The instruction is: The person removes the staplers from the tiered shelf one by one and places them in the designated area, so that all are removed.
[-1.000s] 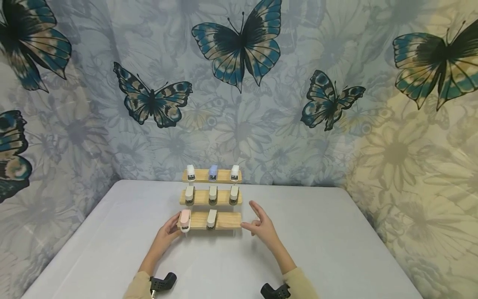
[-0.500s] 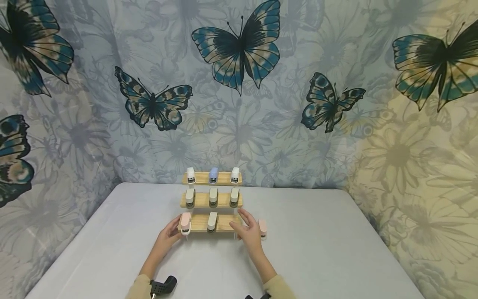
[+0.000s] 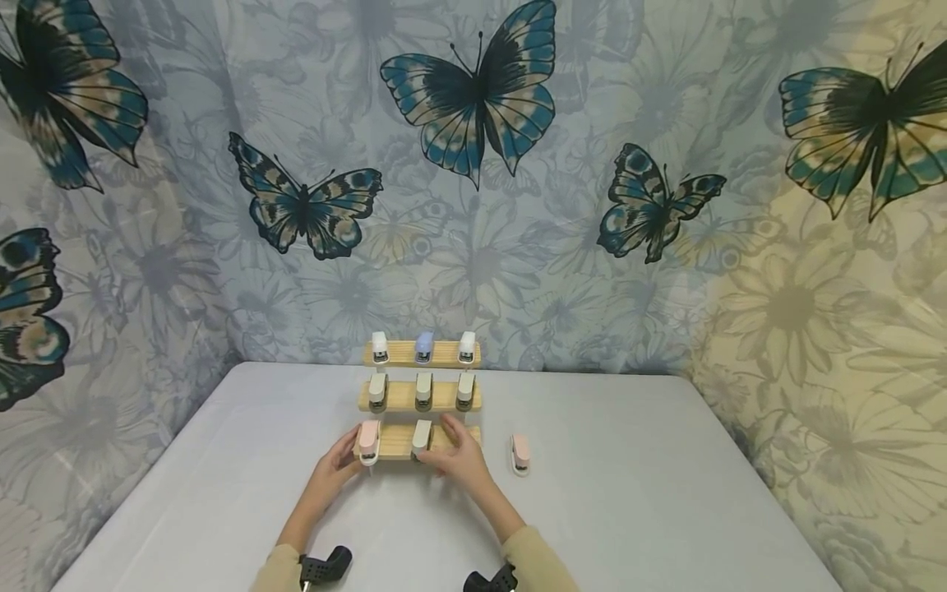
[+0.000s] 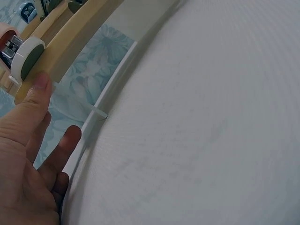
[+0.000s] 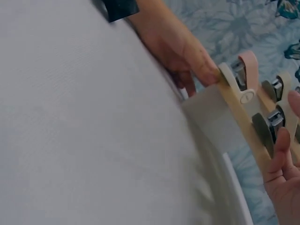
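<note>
A three-tier wooden stand carries several small staplers. My left hand point(image 3: 333, 469) rests at the left end of the lowest shelf point(image 3: 395, 441). Its thumb point(image 4: 40, 89) presses the shelf end beside a pink stapler point(image 3: 367, 438), and the other fingers lie straight. My right hand point(image 3: 460, 456) is at the middle of that shelf, its fingers point(image 5: 281, 150) spread on either side of a grey-white stapler point(image 3: 420, 436) and touching the wood. A second pink stapler point(image 3: 520, 454) lies loose on the table right of the stand.
The stand sits toward the back of a white table point(image 3: 629, 501). A butterfly-print cloth point(image 3: 473, 205) hangs close behind and at both sides. Black wrist mounts point(image 3: 325, 566) show at the near edge.
My right hand has moved left from the shelf's right end to the middle stapler, uncovering the pink stapler on the table. My left hand has stayed in place.
</note>
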Tool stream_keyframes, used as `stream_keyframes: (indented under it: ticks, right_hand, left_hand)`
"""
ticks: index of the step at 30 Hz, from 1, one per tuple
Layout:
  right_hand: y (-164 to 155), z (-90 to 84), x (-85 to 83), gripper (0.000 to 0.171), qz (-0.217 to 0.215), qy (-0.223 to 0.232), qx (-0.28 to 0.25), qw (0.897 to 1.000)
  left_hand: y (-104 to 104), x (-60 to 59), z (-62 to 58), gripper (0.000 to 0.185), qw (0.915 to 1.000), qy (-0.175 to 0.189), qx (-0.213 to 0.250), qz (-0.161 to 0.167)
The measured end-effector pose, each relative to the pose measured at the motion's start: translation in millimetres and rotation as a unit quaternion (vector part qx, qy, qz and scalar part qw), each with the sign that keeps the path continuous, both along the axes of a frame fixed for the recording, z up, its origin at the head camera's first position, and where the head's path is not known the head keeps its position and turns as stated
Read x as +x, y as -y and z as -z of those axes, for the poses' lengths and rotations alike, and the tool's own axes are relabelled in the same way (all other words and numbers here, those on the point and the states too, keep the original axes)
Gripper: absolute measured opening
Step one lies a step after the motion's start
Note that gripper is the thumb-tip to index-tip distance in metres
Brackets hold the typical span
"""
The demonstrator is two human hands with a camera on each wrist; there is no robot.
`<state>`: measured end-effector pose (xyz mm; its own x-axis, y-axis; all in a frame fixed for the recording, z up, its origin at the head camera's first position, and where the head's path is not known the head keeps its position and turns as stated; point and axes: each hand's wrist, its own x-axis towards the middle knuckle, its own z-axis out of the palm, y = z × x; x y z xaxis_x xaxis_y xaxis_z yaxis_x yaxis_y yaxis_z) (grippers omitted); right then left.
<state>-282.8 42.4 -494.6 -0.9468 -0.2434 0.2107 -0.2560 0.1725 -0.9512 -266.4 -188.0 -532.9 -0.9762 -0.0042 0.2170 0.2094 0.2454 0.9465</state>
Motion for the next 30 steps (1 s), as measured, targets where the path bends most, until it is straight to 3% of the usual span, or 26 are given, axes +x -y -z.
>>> stream_keyframes:
  ticks: [3, 7, 11, 22, 30]
  right_hand:
    - [4.7, -19.6, 6.0, 0.083, -0.022, 0.017, 0.01, 1.0]
    - [9.5, -29.4, 6.8, 0.082, -0.039, 0.053, 0.008, 0.998]
    - [11.5, -29.1, 5.4, 0.081, -0.036, 0.074, 0.018, 0.996]
    - [11.4, -26.8, 1.9, 0.075, 0.002, 0.074, 0.013, 0.997]
    - [5.3, -26.9, 5.6, 0.073, -0.008, 0.071, 0.014, 0.997]
  left_hand:
    - [0.7, -0.4, -0.5, 0.059, 1.0, -0.005, -0.003, -0.001]
    - [1.0, -1.6, 0.5, 0.059, 1.0, -0.008, 0.006, 0.003]
    - [1.7, -2.1, 1.6, 0.058, 0.9999, -0.007, 0.01, 0.011]
    - [1.7, -2.3, 0.7, 0.059, 0.9999, 0.0, 0.014, 0.005]
    - [1.0, -2.0, 4.5, 0.058, 0.9999, -0.006, -0.003, -0.012]
